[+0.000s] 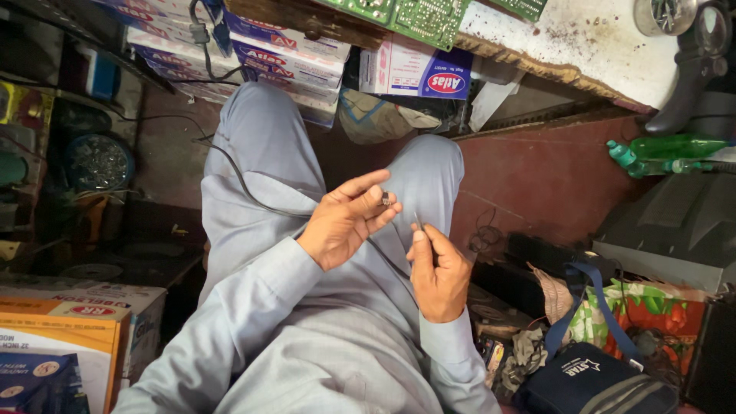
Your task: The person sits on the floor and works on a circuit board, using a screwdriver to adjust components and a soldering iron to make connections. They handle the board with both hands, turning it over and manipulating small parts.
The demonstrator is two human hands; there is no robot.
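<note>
I sit with my knees up, dressed in light grey. My left hand (pixel 346 221) is raised over my lap and pinches a tiny dark part (pixel 386 199) between thumb and fingertips. A little to the right and lower, my right hand (pixel 437 268) grips a thin pointed metal tool (pixel 418 222), its tip aimed up toward the small part. The two hands are close but apart. A black cable (pixel 238 176) runs across my left thigh.
Stacked cardboard boxes (pixel 291 57) and green circuit boards (pixel 418 17) lie beyond my knees. A white worktop (pixel 590 42) is at upper right, a green bottle (pixel 667 147) beside it. A dark blue bag (pixel 590 379) sits at lower right, boxes (pixel 69 330) at lower left.
</note>
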